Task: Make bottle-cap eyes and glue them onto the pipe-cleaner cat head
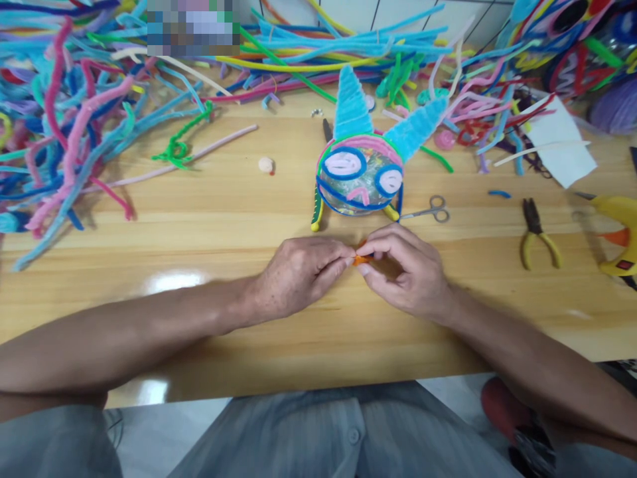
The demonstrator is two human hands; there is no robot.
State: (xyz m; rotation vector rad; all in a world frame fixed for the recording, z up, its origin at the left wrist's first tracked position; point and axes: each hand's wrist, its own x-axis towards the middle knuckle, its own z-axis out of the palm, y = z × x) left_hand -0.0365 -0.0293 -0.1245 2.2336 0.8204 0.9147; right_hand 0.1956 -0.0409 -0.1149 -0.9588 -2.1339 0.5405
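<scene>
Between my two hands is a small orange piece (360,259), probably pipe cleaner, mostly covered by the fingers. My left hand (307,271) pinches its left end between thumb and forefinger. Curled around its other side, my right hand (405,267) grips it with the fingertips. Just beyond the hands stands a rounded clear figure (371,182) trimmed with pipe cleaners. It has tall blue ears (352,106), white eyes ringed in dark blue and a pink mouth. Small scissors (432,210) lie right of the figure, close to my right hand.
Yellow-handled pliers (540,242) and a yellow glue gun (617,232) lie at the right. Loose pipe cleaners (74,133) heap up at the left, with more bundled along the back. A white paper sheet (562,143) and a small beige ball (266,164) rest on the wooden table (223,212).
</scene>
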